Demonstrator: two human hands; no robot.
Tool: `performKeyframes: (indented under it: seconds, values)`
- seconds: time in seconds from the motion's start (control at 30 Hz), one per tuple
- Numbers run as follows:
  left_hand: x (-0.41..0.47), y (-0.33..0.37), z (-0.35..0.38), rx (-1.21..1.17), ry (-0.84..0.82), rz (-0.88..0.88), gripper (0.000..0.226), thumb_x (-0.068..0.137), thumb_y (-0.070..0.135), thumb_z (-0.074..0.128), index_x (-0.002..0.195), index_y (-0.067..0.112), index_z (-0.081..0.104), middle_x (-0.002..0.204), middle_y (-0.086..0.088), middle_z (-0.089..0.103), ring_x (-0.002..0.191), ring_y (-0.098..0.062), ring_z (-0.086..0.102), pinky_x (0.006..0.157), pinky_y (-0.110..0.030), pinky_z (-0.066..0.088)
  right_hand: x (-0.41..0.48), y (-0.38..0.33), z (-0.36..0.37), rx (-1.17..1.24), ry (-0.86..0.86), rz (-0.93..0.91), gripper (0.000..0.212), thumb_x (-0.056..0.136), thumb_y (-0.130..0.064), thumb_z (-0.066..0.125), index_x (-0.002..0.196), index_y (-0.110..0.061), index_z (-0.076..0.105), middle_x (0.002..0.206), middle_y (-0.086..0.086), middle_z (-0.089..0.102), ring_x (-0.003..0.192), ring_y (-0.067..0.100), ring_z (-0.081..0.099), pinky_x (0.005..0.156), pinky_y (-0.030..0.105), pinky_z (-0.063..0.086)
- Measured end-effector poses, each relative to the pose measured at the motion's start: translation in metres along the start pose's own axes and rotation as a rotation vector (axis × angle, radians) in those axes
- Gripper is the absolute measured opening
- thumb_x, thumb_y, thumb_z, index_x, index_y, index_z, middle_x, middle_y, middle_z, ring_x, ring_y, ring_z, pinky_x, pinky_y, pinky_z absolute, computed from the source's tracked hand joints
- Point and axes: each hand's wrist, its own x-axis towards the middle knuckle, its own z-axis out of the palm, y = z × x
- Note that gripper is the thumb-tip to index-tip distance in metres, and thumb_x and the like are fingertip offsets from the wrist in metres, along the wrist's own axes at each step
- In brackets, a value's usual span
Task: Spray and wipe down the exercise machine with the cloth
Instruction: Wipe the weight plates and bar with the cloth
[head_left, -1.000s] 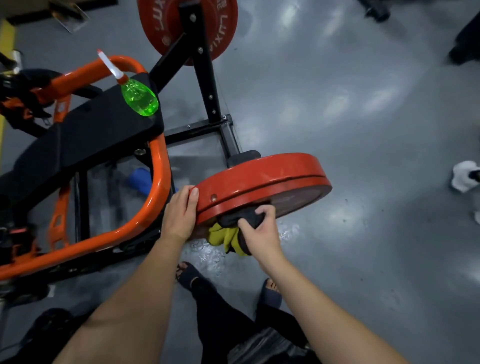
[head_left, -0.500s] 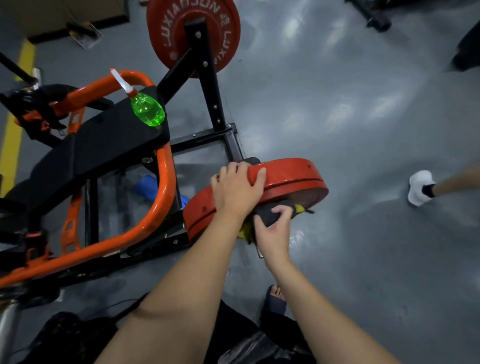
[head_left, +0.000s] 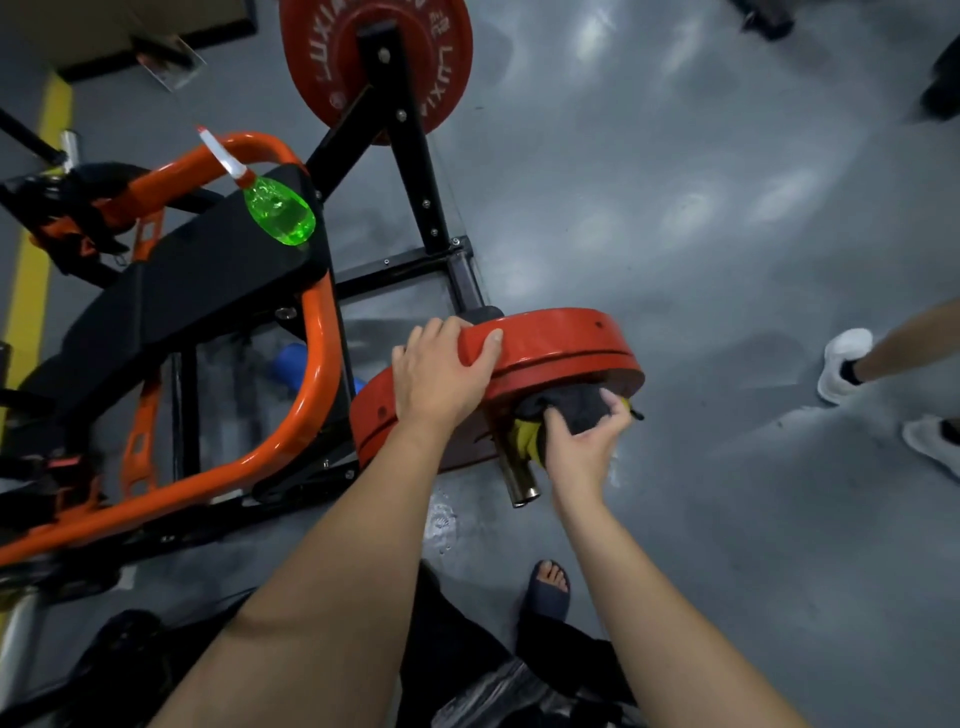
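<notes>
A red weight plate (head_left: 561, 348) hangs on the machine's chrome sleeve (head_left: 517, 475) at the middle of the view. My left hand (head_left: 441, 376) grips the plate's upper rim. My right hand (head_left: 582, 444) presses a dark grey and yellow cloth (head_left: 571, 402) against the plate's near face, beside the sleeve. A green spray bottle (head_left: 278, 213) with a white and red nozzle stands on the black pad (head_left: 182, 291) of the orange-framed machine (head_left: 317, 384), well away from both hands.
A second red plate (head_left: 322, 62) hangs at the top on a black upright (head_left: 410, 156). Another person's legs in white shoes (head_left: 844, 364) stand at the right. My sandalled foot (head_left: 548, 590) is on the grey floor. A yellow floor line (head_left: 31, 270) runs along the left.
My left hand has moved from the plate's left edge up onto its top rim. My right hand has slid the cloth rightward across the plate's face. A person's feet have stepped in at the right.
</notes>
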Motion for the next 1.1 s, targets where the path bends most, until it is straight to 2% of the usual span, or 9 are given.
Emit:
performKeyframes:
  seconds: [0.1, 0.2, 0.4, 0.47, 0.6, 0.77, 0.87, 0.97, 1.1]
  values:
    - [-0.001, -0.005, -0.002, -0.02, 0.006, 0.007, 0.052, 0.097, 0.071, 0.037, 0.116, 0.03, 0.063, 0.116, 0.009, 0.063, 0.117, -0.019, 0.053, 0.103, -0.041, 0.036, -0.031, 0.006, 0.013, -0.056, -0.23, -0.067, 0.058, 0.086, 0.002, 0.073, 0.127, -0.017, 0.038, 0.119, 0.002, 0.061, 0.101, -0.01, 0.061, 0.088, 0.01, 0.046]
    - [0.0, -0.01, -0.003, -0.043, 0.01, 0.012, 0.05, 0.097, 0.07, 0.039, 0.114, 0.03, 0.063, 0.114, 0.009, 0.062, 0.117, -0.019, 0.053, 0.103, -0.042, 0.036, -0.048, 0.001, 0.015, -0.061, -0.248, -0.144, 0.052, 0.089, 0.001, 0.07, 0.125, -0.019, 0.038, 0.118, 0.0, 0.062, 0.105, 0.0, 0.064, 0.089, 0.016, 0.05]
    - [-0.002, -0.014, -0.001, -0.074, 0.021, -0.002, 0.047, 0.098, 0.067, 0.042, 0.113, 0.028, 0.063, 0.113, 0.009, 0.061, 0.114, -0.019, 0.053, 0.102, -0.04, 0.036, -0.001, -0.016, -0.001, -0.013, 0.101, -0.263, 0.046, 0.095, 0.002, 0.06, 0.132, 0.001, 0.034, 0.117, 0.008, 0.052, 0.096, -0.013, 0.058, 0.084, 0.006, 0.044]
    - [-0.003, -0.012, -0.001, -0.064, 0.017, -0.007, 0.049, 0.097, 0.068, 0.041, 0.114, 0.028, 0.063, 0.113, 0.01, 0.06, 0.113, -0.018, 0.053, 0.101, -0.039, 0.035, 0.006, -0.01, 0.003, -0.041, 0.139, -0.264, 0.045, 0.096, -0.002, 0.057, 0.133, 0.005, 0.031, 0.12, 0.012, 0.049, 0.091, -0.004, 0.056, 0.082, 0.006, 0.042]
    - [-0.003, -0.007, -0.002, -0.048, 0.013, -0.031, 0.05, 0.097, 0.069, 0.04, 0.114, 0.028, 0.062, 0.112, 0.009, 0.06, 0.112, -0.018, 0.052, 0.1, -0.038, 0.034, 0.006, 0.017, 0.024, -0.045, 0.139, -0.051, 0.053, 0.095, -0.028, 0.05, 0.136, 0.0, 0.03, 0.126, 0.021, 0.053, 0.102, 0.026, 0.057, 0.081, 0.026, 0.042]
    - [-0.002, -0.006, -0.001, -0.037, 0.01, -0.046, 0.047, 0.096, 0.07, 0.039, 0.11, 0.031, 0.061, 0.109, 0.011, 0.059, 0.111, -0.018, 0.053, 0.101, -0.04, 0.037, -0.023, 0.079, 0.056, -0.256, -0.193, 0.077, 0.048, 0.095, -0.003, 0.058, 0.134, -0.001, 0.029, 0.12, 0.023, 0.055, 0.104, 0.035, 0.06, 0.084, 0.029, 0.042]
    - [-0.002, -0.01, -0.001, -0.04, 0.0, -0.032, 0.046, 0.096, 0.07, 0.038, 0.111, 0.032, 0.06, 0.107, 0.013, 0.056, 0.11, -0.015, 0.052, 0.101, -0.037, 0.035, -0.037, 0.11, 0.07, -0.41, -0.473, -0.012, 0.029, 0.089, -0.007, 0.059, 0.109, -0.02, 0.042, 0.107, 0.005, 0.053, 0.096, 0.02, 0.053, 0.088, 0.033, 0.047]
    - [-0.002, -0.014, -0.002, -0.053, -0.004, -0.013, 0.045, 0.097, 0.069, 0.039, 0.112, 0.031, 0.06, 0.106, 0.015, 0.053, 0.11, -0.013, 0.051, 0.1, -0.035, 0.034, -0.04, 0.1, 0.069, -0.528, -0.566, -0.051, 0.029, 0.092, 0.002, 0.053, 0.097, -0.022, 0.038, 0.092, -0.004, 0.048, 0.087, 0.013, 0.049, 0.075, 0.011, 0.039]
    - [0.001, -0.016, -0.003, -0.069, -0.003, -0.008, 0.049, 0.094, 0.072, 0.035, 0.109, 0.032, 0.06, 0.105, 0.015, 0.055, 0.109, -0.014, 0.052, 0.099, -0.037, 0.036, -0.044, 0.08, 0.055, -0.353, -0.412, -0.09, 0.042, 0.087, 0.006, 0.058, 0.114, -0.016, 0.035, 0.109, 0.008, 0.055, 0.097, 0.016, 0.055, 0.08, 0.011, 0.039]
